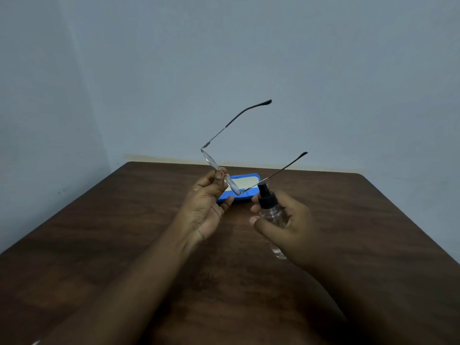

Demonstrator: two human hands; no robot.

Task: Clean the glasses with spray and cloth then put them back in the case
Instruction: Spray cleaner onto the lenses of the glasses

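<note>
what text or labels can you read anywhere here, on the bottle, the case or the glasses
None can be read.
Spray bottle in the right hand: clear body, black pump, no label visible.
Blue glasses case on the table: plain, no print visible.
Glasses in the left hand: any marking on the thin frame is too small to tell.

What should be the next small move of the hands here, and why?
Probably press the black pump: the right hand holds the spray bottle with its nozzle near the glasses, which the left hand pinches at the bridge, temples open.
</note>
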